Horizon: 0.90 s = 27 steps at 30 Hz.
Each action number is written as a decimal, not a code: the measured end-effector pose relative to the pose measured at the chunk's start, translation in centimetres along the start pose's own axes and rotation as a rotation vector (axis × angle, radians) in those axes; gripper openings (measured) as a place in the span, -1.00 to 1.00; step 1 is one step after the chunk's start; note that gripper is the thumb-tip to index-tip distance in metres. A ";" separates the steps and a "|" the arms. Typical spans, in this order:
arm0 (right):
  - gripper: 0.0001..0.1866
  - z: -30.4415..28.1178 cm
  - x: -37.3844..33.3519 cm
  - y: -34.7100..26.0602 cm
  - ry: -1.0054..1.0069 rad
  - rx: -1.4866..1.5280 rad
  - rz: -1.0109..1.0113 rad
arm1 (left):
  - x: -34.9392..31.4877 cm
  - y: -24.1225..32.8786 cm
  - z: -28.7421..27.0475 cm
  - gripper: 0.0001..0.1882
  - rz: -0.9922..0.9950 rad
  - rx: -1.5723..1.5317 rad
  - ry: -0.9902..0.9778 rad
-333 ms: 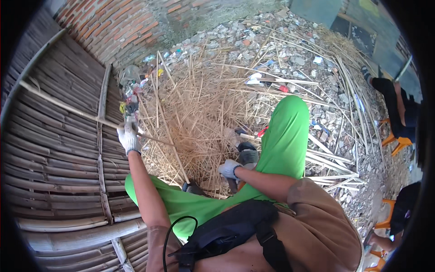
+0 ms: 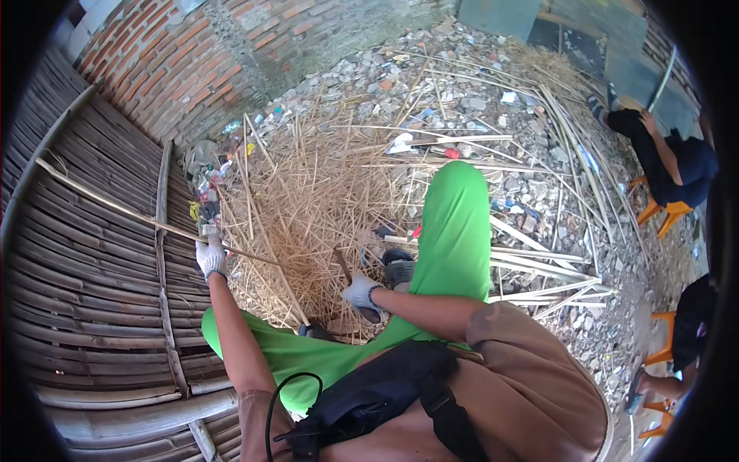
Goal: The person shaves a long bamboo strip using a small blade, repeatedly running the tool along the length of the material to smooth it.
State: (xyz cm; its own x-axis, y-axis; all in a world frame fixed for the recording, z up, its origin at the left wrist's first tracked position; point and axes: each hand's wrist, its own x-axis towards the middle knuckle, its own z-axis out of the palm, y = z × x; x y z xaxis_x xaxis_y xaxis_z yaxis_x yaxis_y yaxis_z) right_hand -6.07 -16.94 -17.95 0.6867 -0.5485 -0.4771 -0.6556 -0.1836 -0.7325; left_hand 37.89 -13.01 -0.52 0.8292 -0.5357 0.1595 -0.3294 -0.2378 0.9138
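Observation:
My left hand (image 2: pixel 210 256), in a white knit glove, is closed round a long thin bamboo strip (image 2: pixel 108 195). One end of the strip reaches up to the left over the bamboo wall; the other slants down over the shavings. My right hand (image 2: pixel 359 292), gloved too, grips what looks like a knife (image 2: pixel 341 264), its narrow brown blade pointing up and away. The dark butt of its handle shows below the glove. The blade stands apart from the strip, near its lower end. Between my bent, green-clad legs (image 2: pixel 454 231) lies a heap of bamboo shavings (image 2: pixel 308 192).
A bamboo slat wall (image 2: pixel 85 277) stands close on my left, a brick wall (image 2: pixel 177 69) ahead. Split bamboo strips (image 2: pixel 539 262) lie over rubble at right. Two people sit on orange stools (image 2: pixel 663 215) at far right. My dark sandal (image 2: pixel 398 268) is beside the knife hand.
My right hand has come up and to the left, and the knife's blade now shows above it. My left hand keeps its hold on the strip. The whole view has shifted slightly.

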 end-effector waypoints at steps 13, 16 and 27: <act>-0.47 -2.3 -5.8 -3.3 0.011 0.063 -0.062 | -6.0 11.0 -2.6 -0.80 0.291 -0.460 0.168; -0.32 -1.7 -9.3 -5.9 0.195 0.262 -0.182 | -5.4 17.9 -7.7 -0.75 0.445 -0.497 0.207; -0.68 -9.7 -11.6 -20.7 0.568 0.355 -0.651 | -8.6 32.7 -4.1 -0.82 0.662 -0.485 0.204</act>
State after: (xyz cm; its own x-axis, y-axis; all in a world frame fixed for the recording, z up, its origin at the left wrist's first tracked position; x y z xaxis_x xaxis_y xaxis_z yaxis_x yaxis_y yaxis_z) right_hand -3.54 -14.69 7.45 0.5672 -0.7589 0.3201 0.0030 -0.3868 -0.9222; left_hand 21.78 -12.88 29.54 0.6139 -0.2737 0.7404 -0.5846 0.4728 0.6594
